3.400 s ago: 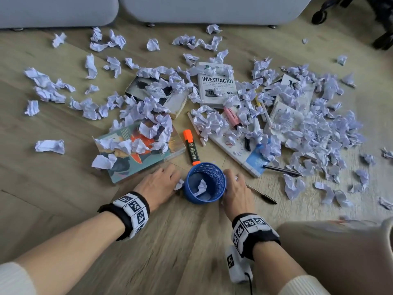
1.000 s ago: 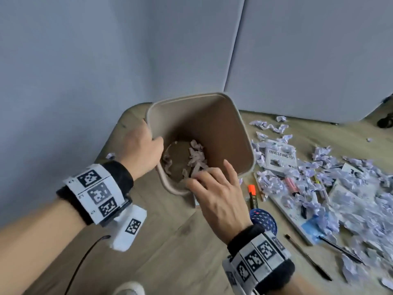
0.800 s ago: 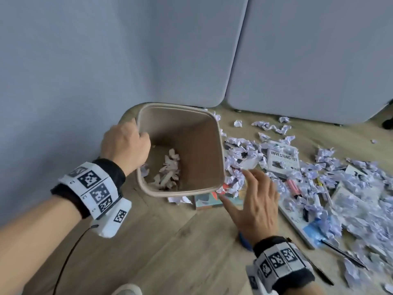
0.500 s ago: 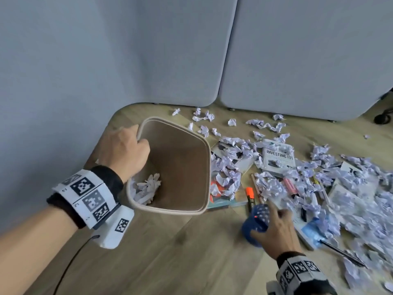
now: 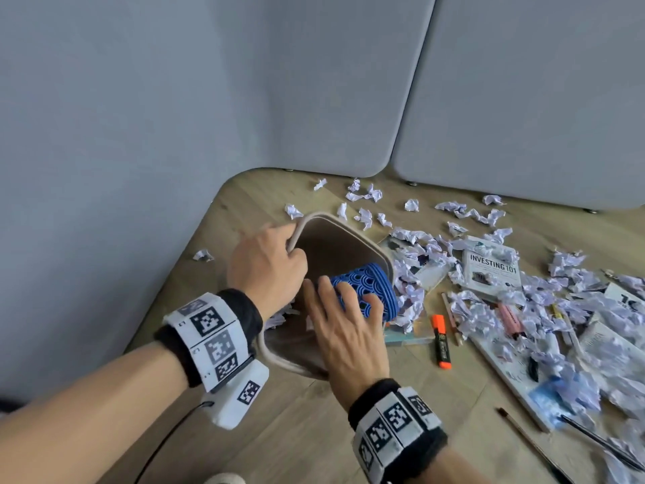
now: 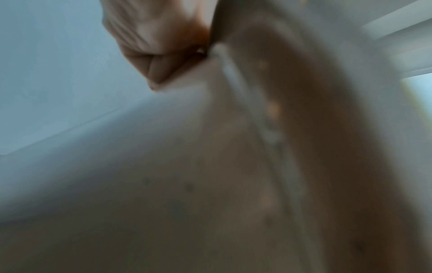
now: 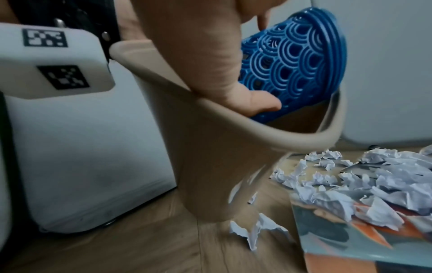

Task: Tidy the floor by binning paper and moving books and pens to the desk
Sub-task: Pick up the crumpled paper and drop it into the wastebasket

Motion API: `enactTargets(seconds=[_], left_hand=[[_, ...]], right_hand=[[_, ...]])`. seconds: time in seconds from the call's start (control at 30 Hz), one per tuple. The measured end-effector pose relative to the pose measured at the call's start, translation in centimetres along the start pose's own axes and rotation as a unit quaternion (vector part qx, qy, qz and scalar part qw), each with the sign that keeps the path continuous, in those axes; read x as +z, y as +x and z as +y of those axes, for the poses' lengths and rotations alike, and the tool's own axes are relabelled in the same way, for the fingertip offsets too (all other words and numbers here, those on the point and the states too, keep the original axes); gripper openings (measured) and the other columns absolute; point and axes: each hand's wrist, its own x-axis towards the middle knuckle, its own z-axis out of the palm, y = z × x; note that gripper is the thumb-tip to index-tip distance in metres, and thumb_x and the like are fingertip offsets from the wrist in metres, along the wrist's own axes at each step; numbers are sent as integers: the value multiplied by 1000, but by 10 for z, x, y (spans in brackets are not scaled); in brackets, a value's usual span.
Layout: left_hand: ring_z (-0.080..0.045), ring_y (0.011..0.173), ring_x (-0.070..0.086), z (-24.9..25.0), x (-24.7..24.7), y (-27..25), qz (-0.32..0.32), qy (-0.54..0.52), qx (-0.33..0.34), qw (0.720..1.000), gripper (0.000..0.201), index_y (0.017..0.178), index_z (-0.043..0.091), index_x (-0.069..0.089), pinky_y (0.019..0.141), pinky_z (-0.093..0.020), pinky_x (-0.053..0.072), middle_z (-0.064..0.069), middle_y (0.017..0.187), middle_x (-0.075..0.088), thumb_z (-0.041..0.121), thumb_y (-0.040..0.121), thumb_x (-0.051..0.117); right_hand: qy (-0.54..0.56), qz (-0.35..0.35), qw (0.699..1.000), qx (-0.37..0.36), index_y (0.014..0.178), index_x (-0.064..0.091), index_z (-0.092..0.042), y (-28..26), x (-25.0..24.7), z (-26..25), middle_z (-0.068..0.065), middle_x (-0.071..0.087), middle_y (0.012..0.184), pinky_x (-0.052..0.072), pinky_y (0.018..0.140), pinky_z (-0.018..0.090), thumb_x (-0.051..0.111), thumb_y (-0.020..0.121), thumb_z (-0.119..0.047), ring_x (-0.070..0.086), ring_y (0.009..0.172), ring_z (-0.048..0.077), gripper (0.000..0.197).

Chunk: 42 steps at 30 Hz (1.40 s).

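My left hand [image 5: 265, 270] grips the near rim of the beige bin [image 5: 349, 227], which leans toward the paper pile. My right hand [image 5: 345, 330] holds the blue lattice cup [image 5: 366, 288] on its side at the bin's mouth, fingers curled over its wall. The right wrist view shows the thumb on the cup [image 7: 292, 64] just above the bin's rim [image 7: 257, 129]. In the left wrist view, blurred, my left hand [image 6: 151, 42] clasps the bin's edge [image 6: 280, 147]. Crumpled paper [image 5: 412, 298] covers the floor to the right, over books such as "Investing 101" [image 5: 492, 270].
An orange highlighter [image 5: 440, 340], a pink highlighter [image 5: 509, 317] and dark pens [image 5: 593, 438] lie among the paper. A colourful book [image 7: 350, 240] sits right beside the bin. Grey padded panels [image 5: 314, 82] close off the left and back. Bare wooden floor [image 5: 314, 431] lies near me.
My right hand has lifted the blue cup off the floor and brought it, tipped, to the bin's mouth. The left hand keeps its grip on the rim while the bin tilts.
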Motion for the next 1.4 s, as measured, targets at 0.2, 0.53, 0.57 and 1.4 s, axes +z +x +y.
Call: enactTargets(seconds=[0.2,0.53,0.57,1.4], left_hand=[[-14,54,36,-6,1,1,13,-5,-6,1000,30,54,16,30,47,-29,20,-1,62,38,10,77,48],[-34,70,60,-87,-41,35,38,-88,-163,982,21,75,6,61,61,-36,47,-12,69,63,18,65,48],[-34,73,62,-102,-48,38,42,-125,-193,972,20,76,6,63,61,-36,48,-14,75,65,15,64,49],[-32,108,56,-50,155,-18,-376,233,56,895,54,131,10,34,87,-37,46,-15,123,41,14,85,61]], right_hand=[[-12,16,999,32,143,39,-12,-2,-8,12,7,48,134,29,92,47,39,71,-1,35,116,27,73],[161,-59,911,376,140,32,-2,-72,38,115,19,46,116,40,97,49,85,54,-46,42,109,37,111],[175,-92,900,388,140,34,-2,-84,51,118,20,46,116,40,97,48,86,53,-43,45,108,40,110],[53,-167,971,162,120,51,-17,-117,63,115,6,52,115,53,80,40,80,58,-38,56,98,28,72]])
